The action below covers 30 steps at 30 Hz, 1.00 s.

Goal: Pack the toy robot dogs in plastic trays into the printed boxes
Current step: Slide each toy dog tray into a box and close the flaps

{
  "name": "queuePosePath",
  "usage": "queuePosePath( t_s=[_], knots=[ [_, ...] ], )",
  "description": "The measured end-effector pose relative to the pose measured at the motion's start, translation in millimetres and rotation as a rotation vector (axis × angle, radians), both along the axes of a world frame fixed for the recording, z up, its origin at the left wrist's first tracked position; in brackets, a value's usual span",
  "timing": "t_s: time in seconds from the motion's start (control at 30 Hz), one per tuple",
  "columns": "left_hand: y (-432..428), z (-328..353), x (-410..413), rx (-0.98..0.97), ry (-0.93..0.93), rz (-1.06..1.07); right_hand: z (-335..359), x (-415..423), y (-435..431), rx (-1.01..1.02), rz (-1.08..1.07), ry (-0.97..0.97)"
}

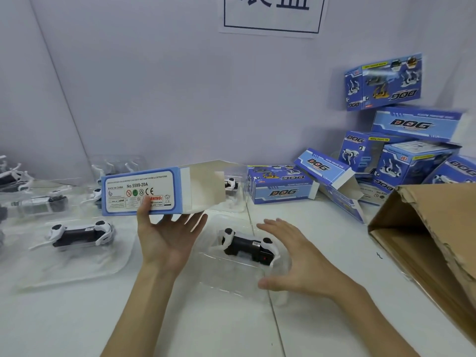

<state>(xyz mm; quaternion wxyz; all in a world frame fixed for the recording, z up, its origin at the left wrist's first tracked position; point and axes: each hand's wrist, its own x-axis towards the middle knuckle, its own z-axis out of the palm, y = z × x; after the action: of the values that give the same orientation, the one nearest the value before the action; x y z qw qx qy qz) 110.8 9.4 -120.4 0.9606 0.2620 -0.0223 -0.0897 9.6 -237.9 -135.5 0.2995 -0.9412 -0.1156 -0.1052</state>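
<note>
Far left of the white bench (pixel 77 318): clear trays with white-and-black toy dogs (pixel 33 199), blurred, count unclear. Nearer the camera, 1 spare dog (pixel 79 234) lies on its side in its own tray (pixel 77 266).

Left hand (pixel 167 238): palm up, holding the printed box (pixel 139 191) above the bench. The thumb presses on the label face and the fingers reach under the lower edge. The label faces the camera and reads "No.5599-20A". The box's right end is open, with its flaps (pixel 203 186) spread and the plain inside showing. Behind that open end sits 1 more trayed dog (pixel 231 183), partly hidden.

Centre: the toy robot dog (pixel 247 244), black body and white legs, lies on its side in a clear plastic tray (pixel 231 276) on the bench. It is below and to the right of the box's open end, apart from it.

Right hand (pixel 291 256): spread wide, fingers straight, holding nothing, over the right end of that tray. The thumb is near the tray's near rim; I cannot tell whether it touches.

Right: blue boxes printed "DOG". 1 closed box (pixel 280 185) lies flat and 1 open-ended box (pixel 332 173) leans beside it. A pile (pixel 412 153) stands against the wall, its topmost box (pixel 383 81) blurred with the print upside down.

Far right: a brown cardboard carton (pixel 425 240) with a torn edge, its mouth toward the hands.

On the wall, top centre: a paper sign (pixel 273 19), cut off by the frame.
</note>
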Motion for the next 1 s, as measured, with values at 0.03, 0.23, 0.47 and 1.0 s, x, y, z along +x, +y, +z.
queuePosePath(
  t_s=[0.03, 0.23, 0.47, 1.0],
  knots=[
    [-0.3, -0.6, -0.3, 0.006, 0.008, 0.002, -0.5, 0.1, 0.1, -0.003, -0.017, -0.026],
    [1.0, -4.4, 1.8, 0.025, 0.02, 0.007, 1.8, 0.0, 5.6, 0.175, -0.128, -0.256],
    [0.7, -7.0, 4.7, 0.013, 0.024, -0.013, 16.9, -2.7, -12.2, 0.762, -0.003, -0.254],
    [-8.0, -2.0, -5.1, 0.228, -0.223, -0.14, 13.1, -3.7, 4.3, 0.771, -0.042, -0.299]
  ],
)
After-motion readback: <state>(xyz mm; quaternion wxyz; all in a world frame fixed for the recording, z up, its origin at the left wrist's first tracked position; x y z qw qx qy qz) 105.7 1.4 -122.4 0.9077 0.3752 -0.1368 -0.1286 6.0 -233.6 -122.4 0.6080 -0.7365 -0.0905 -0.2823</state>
